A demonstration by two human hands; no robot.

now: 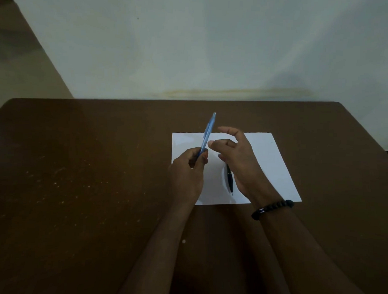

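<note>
**Blue pen** [207, 134]: held above the paper, clear of it. Long axis runs steeply up and away from the person, leaning slightly right. The lower end is buried in the grip and the upper end is free. Whether a cap is fitted cannot be told.

**Left hand** [187, 175]: fingers and thumb curled round the pen's lower end.

**Right hand** [238, 161]: holds nothing. Fingers are loosely spread and the thumb reaches left, with its tip just beside the pen's shaft above the left grip. Contact cannot be told. This is the nearer free hand, and the free upper shaft lies to its left and slightly beyond. Judged: any take or pull would run along that axis.

**Black pen** [230, 179]: lies flat on the paper, under the right palm and partly hidden by it. Its visible tip points toward the person.

**Paper** [269, 162]: one white sheet, blank where visible, right of centre on the counter.

**Counter** [77, 175]: dark brown, with pale specks at left.

**Bracelet** [272, 209]: black beads, on the right wrist.

**Room**: dim. A pale wall [192, 47] stands behind, with tan floor [15, 63] at left.
</note>
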